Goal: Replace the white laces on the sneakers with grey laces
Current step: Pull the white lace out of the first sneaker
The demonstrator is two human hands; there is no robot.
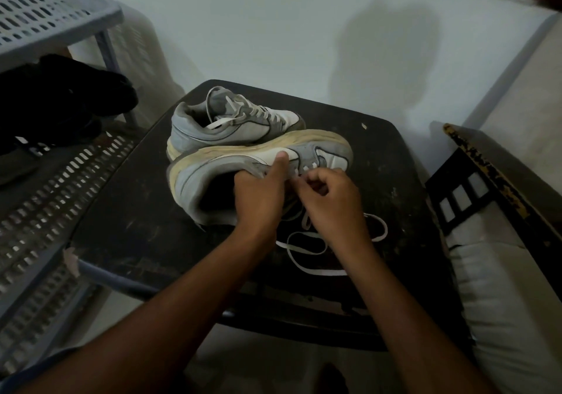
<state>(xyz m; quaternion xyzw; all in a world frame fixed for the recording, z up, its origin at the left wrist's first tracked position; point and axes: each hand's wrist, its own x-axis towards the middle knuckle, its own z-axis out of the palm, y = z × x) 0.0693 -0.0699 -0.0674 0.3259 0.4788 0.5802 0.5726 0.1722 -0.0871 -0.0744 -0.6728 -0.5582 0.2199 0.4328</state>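
Two grey-and-white sneakers lie on a dark stool [127,229]. The far sneaker [213,132] stands upright with its white lace threaded. The near sneaker [219,174] is tipped on its side toward me. My left hand [258,195] grips its upper by the tongue, thumb on the white side panel. My right hand [331,202] pinches the white lace [307,253] at the eyelets. The loose part of that lace lies in loops on the stool below my right wrist. No grey laces are in sight.
A blue perforated plastic rack [45,19] stands at the left with dark clothing [60,98] on its shelf. A dark wooden chair frame [486,174] with a white cushion [511,302] is at the right. Pale wall rises behind the stool.
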